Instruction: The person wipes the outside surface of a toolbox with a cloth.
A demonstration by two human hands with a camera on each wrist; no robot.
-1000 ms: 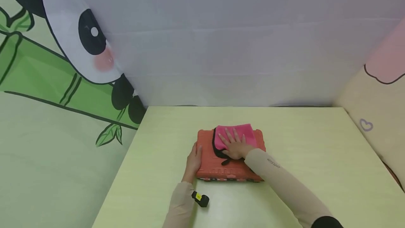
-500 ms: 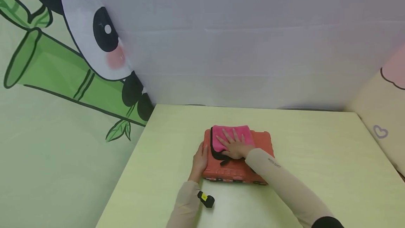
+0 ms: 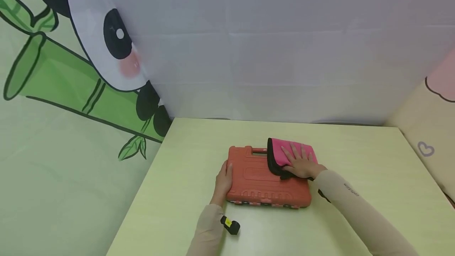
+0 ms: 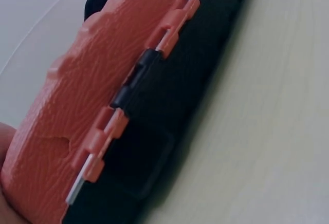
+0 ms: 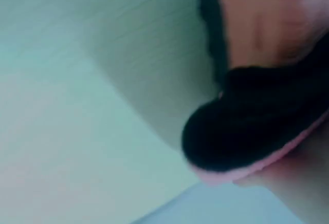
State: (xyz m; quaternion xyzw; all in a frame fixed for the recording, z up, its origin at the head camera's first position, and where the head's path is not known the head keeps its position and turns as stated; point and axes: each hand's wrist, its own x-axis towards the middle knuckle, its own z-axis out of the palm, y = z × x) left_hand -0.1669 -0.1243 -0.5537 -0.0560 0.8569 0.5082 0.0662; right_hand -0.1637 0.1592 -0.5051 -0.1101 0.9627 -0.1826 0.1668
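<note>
A red hard plastic tool case (image 3: 256,185) lies flat on the table, its carry handle at the far side and its hinged edge facing me. My left hand (image 3: 223,179) grips the case's left end. In the left wrist view, the red lid (image 4: 97,75) and black base (image 4: 154,126) meet along the hinges. My right hand (image 3: 303,166) is spread flat, pressing a folded pink and black cloth (image 3: 275,161) against the lid's far right part. The cloth overhangs the far edge, and its rounded black fold (image 5: 226,131) shows blurred in the right wrist view.
The pale yellow-green table (image 3: 199,141) reaches back to a grey fabric wall (image 3: 256,70). A panda and bamboo print (image 3: 117,50) covers the left side. A small black device with a yellow label (image 3: 230,224) is on my left wrist.
My right hand has slid the cloth rightward across the lid, baring the handle and the lid's left and middle. My left hand keeps its hold on the case's left end.
</note>
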